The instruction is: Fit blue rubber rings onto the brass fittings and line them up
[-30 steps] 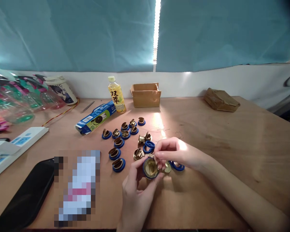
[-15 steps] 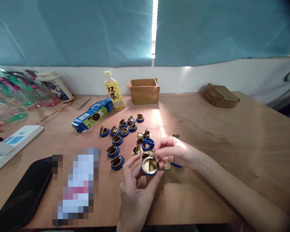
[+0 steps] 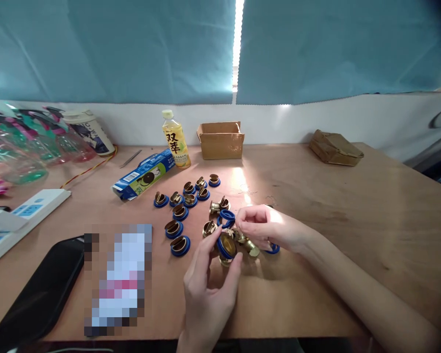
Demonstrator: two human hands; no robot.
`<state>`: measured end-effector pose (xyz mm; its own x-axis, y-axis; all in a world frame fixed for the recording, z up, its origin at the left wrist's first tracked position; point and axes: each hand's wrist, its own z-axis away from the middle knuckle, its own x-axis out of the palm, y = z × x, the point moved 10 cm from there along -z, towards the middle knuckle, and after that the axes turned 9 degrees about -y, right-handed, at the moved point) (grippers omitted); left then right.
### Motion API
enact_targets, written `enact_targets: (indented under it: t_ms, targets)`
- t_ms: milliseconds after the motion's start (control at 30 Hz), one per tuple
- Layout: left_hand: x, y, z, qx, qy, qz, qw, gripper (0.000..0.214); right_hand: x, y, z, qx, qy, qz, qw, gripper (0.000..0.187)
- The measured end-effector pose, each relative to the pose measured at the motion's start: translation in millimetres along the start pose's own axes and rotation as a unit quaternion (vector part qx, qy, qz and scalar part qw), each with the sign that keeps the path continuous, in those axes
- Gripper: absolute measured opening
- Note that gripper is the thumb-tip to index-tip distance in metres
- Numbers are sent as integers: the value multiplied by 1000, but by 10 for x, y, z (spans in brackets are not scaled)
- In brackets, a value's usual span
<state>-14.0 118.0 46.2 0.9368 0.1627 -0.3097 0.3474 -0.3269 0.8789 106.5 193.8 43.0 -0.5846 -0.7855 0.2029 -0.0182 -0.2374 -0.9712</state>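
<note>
My left hand (image 3: pixel 210 291) grips a round brass fitting with a blue ring (image 3: pixel 228 245) between thumb and fingers, its hollow face tilted toward the right. Close by on the right, my right hand (image 3: pixel 262 224) is pinched, and whatever sits between its fingertips is too small to make out. Loose brass pieces (image 3: pixel 250 246) lie under the right hand, partly covered by it. Beyond the fingers rest a pair of blue rings (image 3: pixel 227 217) and a brass piece on its side (image 3: pixel 214 208). Several brass fittings with blue rings (image 3: pixel 180 245) stand to the left, their flaps tilted up.
Behind them are a blue box (image 3: pixel 145 175), a yellow drink bottle (image 3: pixel 177 142) and an open cardboard box (image 3: pixel 221 143). A brown paper packet (image 3: pixel 334 147) lies back right. Left are a black case (image 3: pixel 36 294), a power strip (image 3: pixel 33 211) and spray bottles (image 3: pixel 25 157). Thin wires (image 3: pixel 248 190) lie mid-table.
The brass fitting in my left hand has turned from facing up toward me to facing sideways. My right fingers have drawn slightly away from it.
</note>
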Motion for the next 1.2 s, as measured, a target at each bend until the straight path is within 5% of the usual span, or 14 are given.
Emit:
enact_targets:
  t_ms: [333,1200]
  targets:
    - [25,133,16,74,-24,-49,996,60,179,-1,-15,2,-67,-25,997,30]
    - [52,57,53,47,-30,-11,998,58,235,91,-43,8,-94,-36,995,29]
